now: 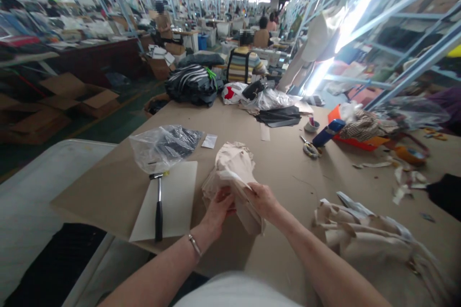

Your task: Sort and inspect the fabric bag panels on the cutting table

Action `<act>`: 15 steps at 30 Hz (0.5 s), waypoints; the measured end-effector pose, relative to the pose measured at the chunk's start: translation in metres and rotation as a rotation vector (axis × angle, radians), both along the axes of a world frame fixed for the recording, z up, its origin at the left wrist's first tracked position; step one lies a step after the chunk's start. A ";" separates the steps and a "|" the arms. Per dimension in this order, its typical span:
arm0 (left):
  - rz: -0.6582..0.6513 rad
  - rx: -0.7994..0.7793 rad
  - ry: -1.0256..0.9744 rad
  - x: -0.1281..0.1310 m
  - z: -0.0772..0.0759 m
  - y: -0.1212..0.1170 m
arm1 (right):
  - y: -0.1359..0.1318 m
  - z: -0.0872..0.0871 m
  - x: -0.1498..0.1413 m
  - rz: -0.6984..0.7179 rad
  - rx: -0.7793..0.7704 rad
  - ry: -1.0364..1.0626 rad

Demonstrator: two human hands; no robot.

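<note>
- The left hand and right hand both pinch a stack of cream cloth pieces in the middle of the tabletop
- The grip looks loose, so pieces could slide off
- The hammer lies near and an elbow could bump it

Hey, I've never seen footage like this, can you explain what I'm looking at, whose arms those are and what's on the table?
There is no machine here. The one picture comes from a camera worn on a person's head, looking down at their own bare arms. The left hand and right hand both grip a beige fabric piece over a brown table. To the left lie a hammer on a pale board and a plastic bag. More beige pieces lie at right. Other people work in the background.
</note>
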State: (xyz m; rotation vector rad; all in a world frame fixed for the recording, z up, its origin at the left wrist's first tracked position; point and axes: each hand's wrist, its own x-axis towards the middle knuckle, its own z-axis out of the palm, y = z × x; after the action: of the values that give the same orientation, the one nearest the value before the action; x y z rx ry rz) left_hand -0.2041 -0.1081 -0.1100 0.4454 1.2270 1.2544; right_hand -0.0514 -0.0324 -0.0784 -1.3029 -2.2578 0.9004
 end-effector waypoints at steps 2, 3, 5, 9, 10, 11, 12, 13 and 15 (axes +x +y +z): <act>-0.013 -0.016 -0.088 0.004 0.006 0.010 | -0.012 -0.005 0.000 0.007 -0.052 0.066; 0.011 -0.022 -0.084 0.004 0.009 0.012 | -0.015 -0.007 0.002 -0.019 -0.099 0.124; -0.016 -0.019 0.028 0.003 0.014 0.008 | -0.017 -0.011 0.011 -0.109 -0.206 0.264; -0.272 0.075 0.463 0.001 0.010 -0.019 | -0.015 -0.004 0.031 -0.222 -0.282 0.408; -0.194 0.102 0.564 0.000 0.006 -0.024 | -0.016 -0.001 0.034 -0.231 -0.281 0.416; -0.046 0.118 0.615 0.001 0.002 -0.027 | -0.018 0.002 0.035 -0.234 -0.290 0.430; 0.097 0.127 0.610 0.002 -0.003 -0.027 | -0.020 0.004 0.036 -0.231 -0.302 0.446; 0.171 0.139 0.549 0.004 -0.007 -0.025 | -0.023 0.006 0.035 -0.222 -0.316 0.459; 0.118 0.195 0.316 0.010 -0.011 -0.017 | -0.030 0.007 0.032 -0.191 -0.346 0.473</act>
State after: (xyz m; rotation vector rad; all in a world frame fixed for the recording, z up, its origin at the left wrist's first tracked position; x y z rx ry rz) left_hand -0.1941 -0.1253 -0.1210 0.7448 1.4169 1.4499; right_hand -0.0192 -0.0627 -0.0713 -1.2490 -1.6384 1.3987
